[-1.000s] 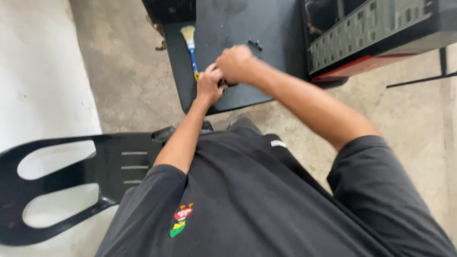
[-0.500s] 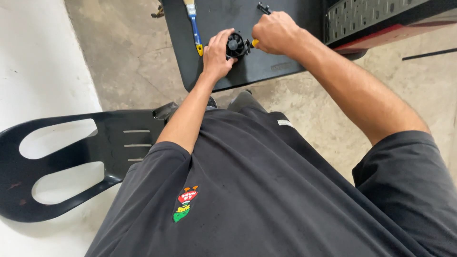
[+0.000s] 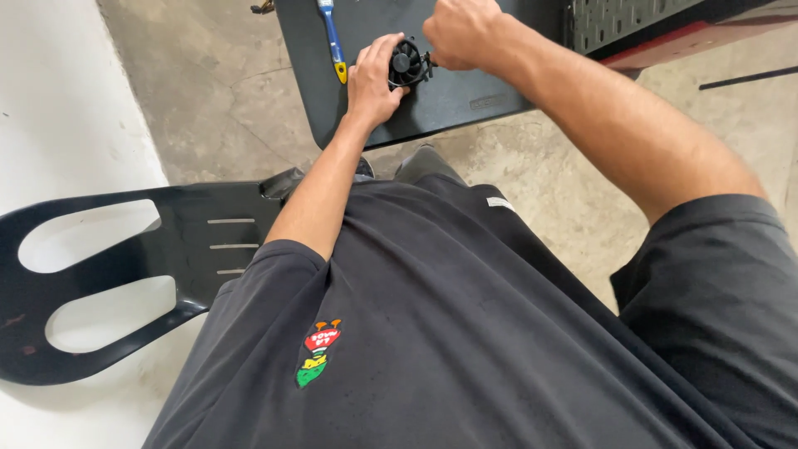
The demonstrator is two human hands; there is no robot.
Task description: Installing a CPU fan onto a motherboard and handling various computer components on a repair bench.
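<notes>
Left hand (image 3: 371,79) lies with its fingers curled against the left side of a small black fan (image 3: 406,63), gripping it, while the right hand (image 3: 459,33) is closed into a fist just to the fan's right, touching its edge; whether something is pinched inside that fist cannot be told. The fan, round with a ring of blades about a dark hub, sits on a flat black panel (image 3: 449,96) that lies on the floor, near the panel's middle and close to the top of the view.

On the same panel, just left of the left hand, lies a brush (image 3: 333,37) with a blue handle and a yellow tip, pointing away from the person. To the right, a black perforated metal case (image 3: 623,17) with a red edge under it rests beside the panel.

Under all this is a bare grey concrete floor (image 3: 216,100), mottled and cracked. Along the left a white surface (image 3: 58,125) meets the concrete. A black plastic chair (image 3: 125,274) with large cut-outs and three short slots stands at the lower left, beside the person's black shirt (image 3: 465,333), which fills the lower half of the view and bears a small coloured emblem.
</notes>
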